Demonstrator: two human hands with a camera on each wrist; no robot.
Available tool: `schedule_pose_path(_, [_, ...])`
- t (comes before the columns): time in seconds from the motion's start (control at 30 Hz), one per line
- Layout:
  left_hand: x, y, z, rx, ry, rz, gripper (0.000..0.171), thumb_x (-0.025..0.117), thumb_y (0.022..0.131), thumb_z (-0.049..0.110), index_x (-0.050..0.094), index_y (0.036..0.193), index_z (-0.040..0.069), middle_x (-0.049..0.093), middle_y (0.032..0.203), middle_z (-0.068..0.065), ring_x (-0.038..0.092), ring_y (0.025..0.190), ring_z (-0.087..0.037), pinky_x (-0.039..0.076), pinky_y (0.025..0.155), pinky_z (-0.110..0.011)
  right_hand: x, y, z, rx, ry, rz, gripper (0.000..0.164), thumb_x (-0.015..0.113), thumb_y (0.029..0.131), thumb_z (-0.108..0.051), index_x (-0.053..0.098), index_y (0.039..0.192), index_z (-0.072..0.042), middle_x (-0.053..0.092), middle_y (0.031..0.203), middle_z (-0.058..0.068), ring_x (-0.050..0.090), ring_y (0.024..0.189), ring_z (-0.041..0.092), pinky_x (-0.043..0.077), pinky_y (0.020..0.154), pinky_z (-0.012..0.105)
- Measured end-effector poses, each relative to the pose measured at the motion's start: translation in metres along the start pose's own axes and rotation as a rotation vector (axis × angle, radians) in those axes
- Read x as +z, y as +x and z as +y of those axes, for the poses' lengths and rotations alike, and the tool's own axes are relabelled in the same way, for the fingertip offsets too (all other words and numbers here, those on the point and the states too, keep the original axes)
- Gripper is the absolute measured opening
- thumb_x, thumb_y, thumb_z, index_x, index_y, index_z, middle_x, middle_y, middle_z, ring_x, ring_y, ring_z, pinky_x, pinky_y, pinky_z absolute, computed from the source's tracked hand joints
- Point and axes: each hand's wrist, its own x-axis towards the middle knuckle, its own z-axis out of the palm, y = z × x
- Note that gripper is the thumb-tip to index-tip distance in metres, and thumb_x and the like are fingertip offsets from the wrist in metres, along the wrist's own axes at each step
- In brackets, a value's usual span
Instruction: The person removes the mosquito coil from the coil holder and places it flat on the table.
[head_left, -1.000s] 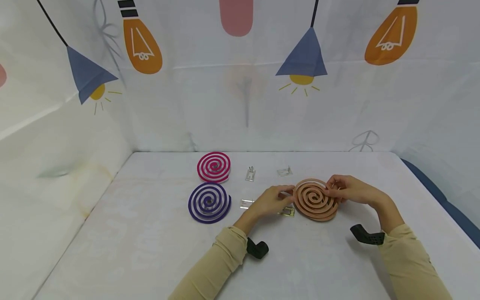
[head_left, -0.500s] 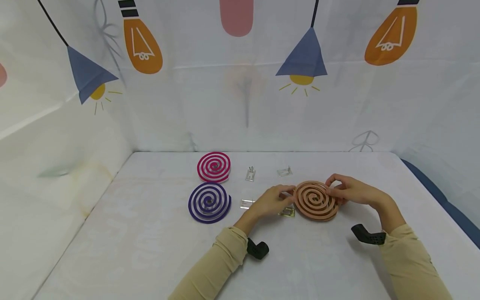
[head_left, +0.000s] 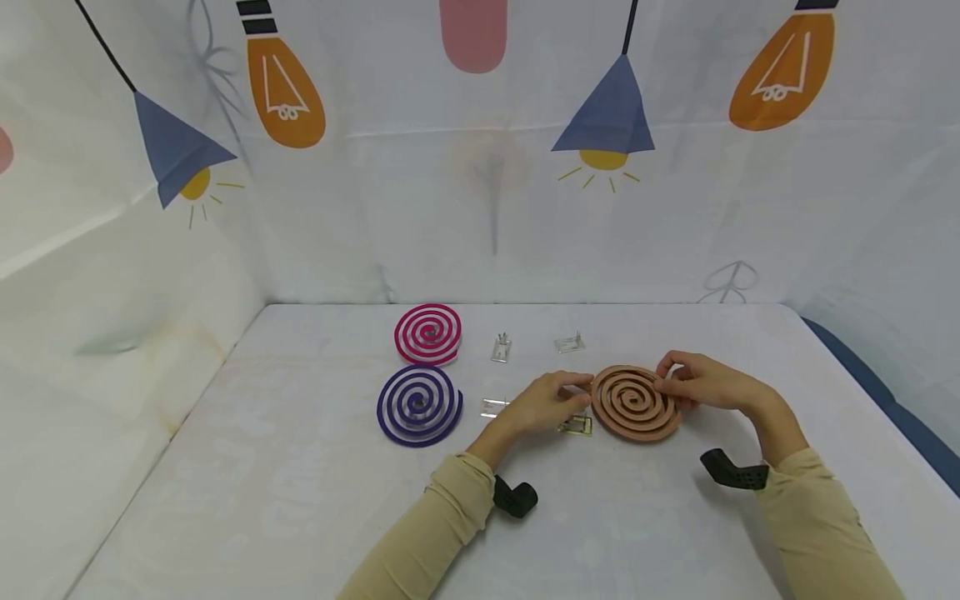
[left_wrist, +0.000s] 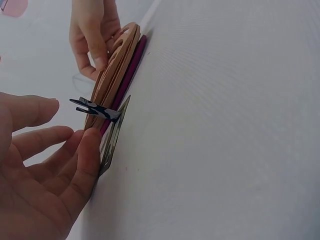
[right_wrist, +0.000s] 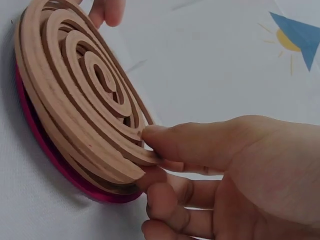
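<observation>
A stack of tan mosquito coils (head_left: 633,406) lies on the right half of the table, with a magenta coil (right_wrist: 107,196) under it, visible in both wrist views. My right hand (head_left: 708,382) pinches the outer end of a tan coil between thumb and fingers at the stack's right side. On the opposite side, my left hand (head_left: 546,402) touches the stack's edge with its fingertips, thumb held apart. Just beneath the left fingers is a metal coil stand (head_left: 576,426), its prongs sticking up beside the stack in the left wrist view.
Left of the hands lie a pink coil (head_left: 427,333) and a dark blue coil (head_left: 418,407), edge to edge. Small metal stands (head_left: 501,348) (head_left: 570,342) lie behind, and another stand (head_left: 491,407) is partly behind my left hand. A printed cloth wall (head_left: 420,208) rises at the back.
The tan coils have shifted slightly right and towards me, and their edges line up more closely. The left hand stays at the left edge; the right hand keeps its pinch.
</observation>
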Motion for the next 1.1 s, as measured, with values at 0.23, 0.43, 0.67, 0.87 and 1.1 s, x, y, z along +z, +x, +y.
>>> schedule_pose_path(0.23, [0.0007, 0.0004, -0.0010, -0.004, 0.008, -0.004, 0.042, 0.050, 0.098, 0.023, 0.049, 0.138, 0.011, 0.058, 0.133, -0.004, 0.059, 0.118, -0.019, 0.048, 0.090, -0.021, 0.0014, 0.0006, -0.0007, 0.006, -0.016, 0.010, 0.028, 0.056, 0.095, -0.023, 0.048, 0.106, 0.001, 0.053, 0.068, 0.004, 0.050, 0.059, 0.012, 0.044, 0.055, 0.027])
schedule_pose_path(0.43, [0.0009, 0.0005, -0.0026, 0.006, 0.017, -0.006, 0.042, 0.050, 0.098, 0.023, 0.049, 0.138, 0.011, 0.058, 0.133, -0.005, 0.059, 0.117, -0.018, 0.049, 0.088, -0.020, 0.0027, 0.0025, 0.0001, 0.013, -0.034, 0.014, 0.027, 0.056, 0.095, -0.024, 0.048, 0.104, 0.001, 0.048, 0.066, 0.001, 0.045, 0.056, 0.010, 0.038, 0.052, 0.024])
schedule_pose_path(0.67, [0.0008, 0.0011, -0.0027, 0.016, 0.012, -0.011, 0.042, 0.049, 0.098, 0.022, 0.049, 0.138, 0.010, 0.057, 0.133, -0.006, 0.059, 0.117, -0.019, 0.048, 0.088, -0.018, 0.0028, 0.0017, -0.0017, 0.037, -0.033, 0.030, 0.029, 0.056, 0.095, -0.027, 0.049, 0.103, 0.000, 0.051, 0.068, 0.002, 0.047, 0.060, 0.012, 0.039, 0.054, 0.026])
schedule_pose_path(0.87, [0.0009, 0.0011, -0.0023, 0.021, 0.009, -0.008, 0.041, 0.050, 0.098, 0.022, 0.050, 0.137, 0.010, 0.058, 0.133, -0.006, 0.059, 0.117, -0.019, 0.048, 0.088, -0.018, 0.0024, 0.0003, -0.0034, 0.038, -0.036, 0.039, 0.028, 0.053, 0.096, -0.026, 0.050, 0.103, 0.000, 0.052, 0.069, 0.003, 0.048, 0.061, 0.013, 0.041, 0.055, 0.026])
schedule_pose_path(1.1, [0.0003, 0.0005, -0.0004, 0.020, 0.013, 0.024, 0.038, 0.051, 0.097, 0.022, 0.052, 0.135, 0.014, 0.058, 0.131, -0.004, 0.060, 0.115, -0.018, 0.048, 0.085, -0.018, 0.0016, 0.0011, -0.0038, 0.015, -0.053, 0.088, 0.027, 0.052, 0.097, -0.026, 0.052, 0.104, 0.000, 0.053, 0.069, 0.005, 0.048, 0.061, 0.013, 0.041, 0.055, 0.027])
